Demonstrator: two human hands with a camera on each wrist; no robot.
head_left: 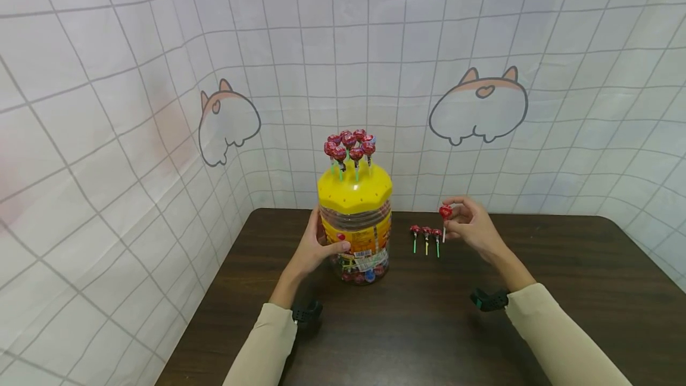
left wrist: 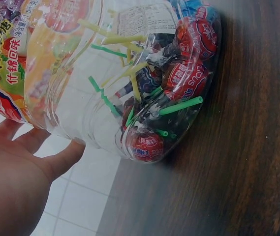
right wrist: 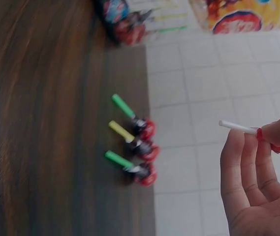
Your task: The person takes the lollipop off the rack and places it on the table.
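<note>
A large clear lollipop jar (head_left: 358, 240) with a yellow lid (head_left: 355, 192) stands upright on the table. My left hand (head_left: 312, 250) holds its left side, thumb across the front and fingers round the back. Several red-wrapped lollipops (head_left: 348, 140) stick up out of the lid. Loose lollipops (left wrist: 186, 78) with green and yellow sticks lie at the jar's bottom. Right of the jar, my right hand (head_left: 471, 226) pinches a red lollipop (head_left: 445, 212) by its wrapped head; its white stick (right wrist: 237, 127) points down in the head view. Beside that hand lie three lollipops (right wrist: 142, 149) in a row.
The dark wooden table (head_left: 407, 326) carries everything. A white grid-patterned curtain (head_left: 375, 64) with cartoon animals stands behind the table and along its left side. Each wrist wears a black strap, such as the right strap (head_left: 490, 299).
</note>
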